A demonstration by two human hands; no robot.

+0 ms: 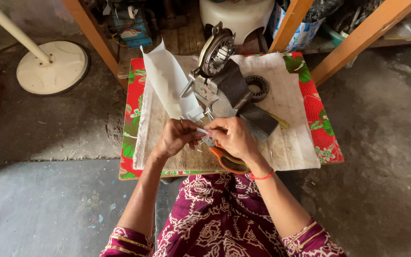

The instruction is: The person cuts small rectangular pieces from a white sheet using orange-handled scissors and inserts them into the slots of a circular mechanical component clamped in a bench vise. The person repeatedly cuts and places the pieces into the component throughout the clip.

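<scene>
Pinching the near end of a white paper strip [170, 81], the left hand [177, 138] meets the right hand [231, 138], closed on orange scissors [227, 159]; the strip runs away toward the bench's far-left corner.

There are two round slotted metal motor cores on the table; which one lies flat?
The smaller dark stator ring, right of the grey block, lies flat on the white cloth. The larger silvery core stands on edge on the metal fixture.
</scene>
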